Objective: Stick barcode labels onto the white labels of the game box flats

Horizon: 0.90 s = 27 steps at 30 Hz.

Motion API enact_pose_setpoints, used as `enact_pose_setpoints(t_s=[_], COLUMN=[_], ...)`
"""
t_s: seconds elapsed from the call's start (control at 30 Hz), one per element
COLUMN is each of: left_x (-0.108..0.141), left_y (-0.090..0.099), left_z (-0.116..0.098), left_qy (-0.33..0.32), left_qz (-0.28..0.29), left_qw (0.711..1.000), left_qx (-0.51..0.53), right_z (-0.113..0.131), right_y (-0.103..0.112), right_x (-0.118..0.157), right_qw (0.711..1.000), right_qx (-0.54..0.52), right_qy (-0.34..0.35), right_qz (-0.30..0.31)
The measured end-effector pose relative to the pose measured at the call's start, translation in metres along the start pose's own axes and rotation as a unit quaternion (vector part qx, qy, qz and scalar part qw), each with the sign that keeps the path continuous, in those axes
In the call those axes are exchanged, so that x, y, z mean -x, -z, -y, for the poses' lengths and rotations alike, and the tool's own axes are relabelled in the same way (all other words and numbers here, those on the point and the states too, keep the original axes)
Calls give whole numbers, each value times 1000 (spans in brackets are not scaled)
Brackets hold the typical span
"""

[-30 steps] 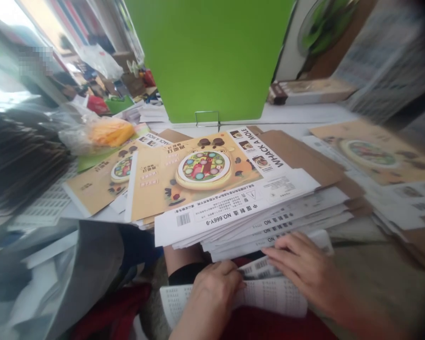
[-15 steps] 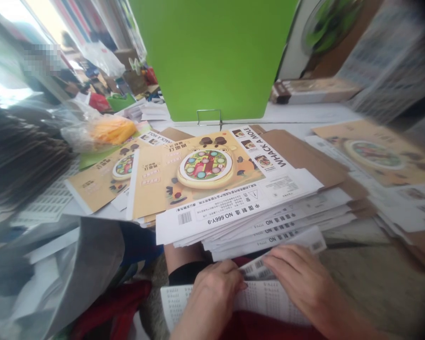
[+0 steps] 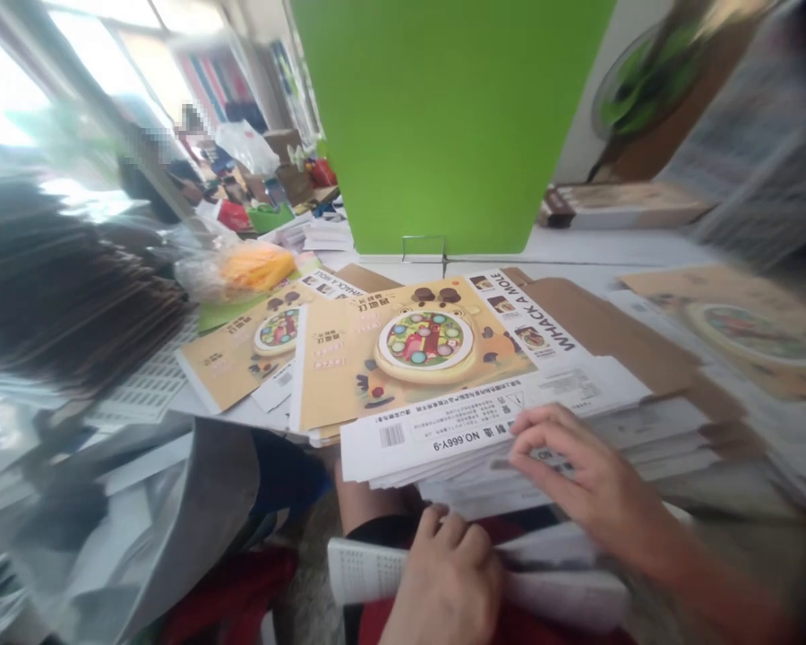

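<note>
A thick stack of flattened printed carton sheets [image 3: 436, 358] lies in front of me, its top sheet showing a round game board and the words WHACK A MOLE. My right hand [image 3: 584, 466] rests at the stack's near edge, fingers over it and pinching the white barcoded flaps. Below it, my left hand [image 3: 447, 578] curls around white printed sheets [image 3: 369, 569] held low over my lap. A white strip with print shows under my right fingers, partly hidden.
A person's dark hair [image 3: 60, 296] and grey sleeve [image 3: 188, 511] fill the left side. More flat carton sheets [image 3: 248, 345] [image 3: 745, 327] lie on both sides. A green board [image 3: 443, 116] stands on a wire stand behind the stack, and a bag with yellow contents [image 3: 255, 269] sits at back left.
My right hand has moved up from the loose barcoded slip onto the stack's edge. My left hand has dropped lower, and the whole view has shifted to the right.
</note>
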State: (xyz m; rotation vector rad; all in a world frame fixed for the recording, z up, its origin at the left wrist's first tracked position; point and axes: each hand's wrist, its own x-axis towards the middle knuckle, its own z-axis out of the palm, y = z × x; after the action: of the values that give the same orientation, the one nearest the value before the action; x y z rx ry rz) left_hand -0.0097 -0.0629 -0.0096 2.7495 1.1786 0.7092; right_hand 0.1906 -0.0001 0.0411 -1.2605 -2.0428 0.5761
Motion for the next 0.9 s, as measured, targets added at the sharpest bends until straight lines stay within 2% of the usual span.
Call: enact_pose_setpoints(t_s=[0.07, 0.13, 0.23, 0.33, 0.53, 0.9], left_x=[-1, -1, 2, 7, 13, 14], left_y=[2, 4, 7, 8, 6, 5], left_z=[1, 3, 9, 16, 27, 34], left_qy=[-5, -2, 8, 18, 36, 32], left_qz=[-50, -77, -80, -70, -54, -25], left_qw=[998, 996, 994, 994, 992, 996], left_qx=[-27, -49, -69, -86, -104, -83], right_z=[9, 17, 24, 27, 27, 27], right_y=[-8, -20, -42, -64, -85, -89], right_x=[-26, -50, -77, -93, -104, -102], right_qw=[999, 995, 985, 980, 981, 983], right_qx=[-29, -62, -90, -81, -38, -3], right_qy=[-5, -8, -4, 14, 39, 48], right_qz=[29, 75, 148, 180, 185, 175])
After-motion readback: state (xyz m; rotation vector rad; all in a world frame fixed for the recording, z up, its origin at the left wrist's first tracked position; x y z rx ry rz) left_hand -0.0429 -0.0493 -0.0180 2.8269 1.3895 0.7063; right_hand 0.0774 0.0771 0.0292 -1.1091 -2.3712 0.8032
